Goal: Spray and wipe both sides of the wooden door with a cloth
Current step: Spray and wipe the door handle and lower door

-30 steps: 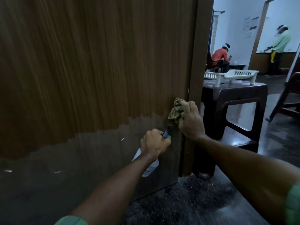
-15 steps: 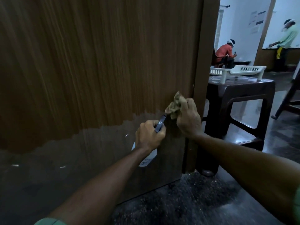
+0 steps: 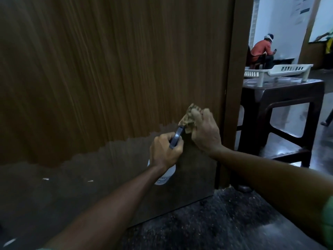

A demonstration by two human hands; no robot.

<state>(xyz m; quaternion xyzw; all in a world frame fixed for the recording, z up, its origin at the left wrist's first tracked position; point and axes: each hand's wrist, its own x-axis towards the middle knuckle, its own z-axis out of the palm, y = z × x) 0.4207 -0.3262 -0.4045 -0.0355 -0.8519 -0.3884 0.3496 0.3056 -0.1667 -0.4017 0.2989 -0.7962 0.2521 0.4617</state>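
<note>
Currently, head view: wiping the lower right part of the wooden door [image 3: 111, 69], near its edge.
Right hand [image 3: 203, 130] clamps the bunched cloth [image 3: 188, 118] against the door face; left hand [image 3: 164, 151] grips the spray bottle [image 3: 165, 175], nozzle toward the door. Keep the cloth flat, press evenly, and overlap strokes down across the darker lower band.

Spray bottle [image 3: 165, 175]: mostly hidden behind left hand [image 3: 164, 152], only white base and grey nozzle show; label print too small to read. Cloth [image 3: 189, 118] partly covered by right hand [image 3: 205, 131]. Wooden door [image 3: 111, 73] cut off at top and left. Plastic stool [image 3: 281, 98] left part hidden behind the door edge. Wall papers [image 3: 302, 10] blurred, unreadable.
</note>
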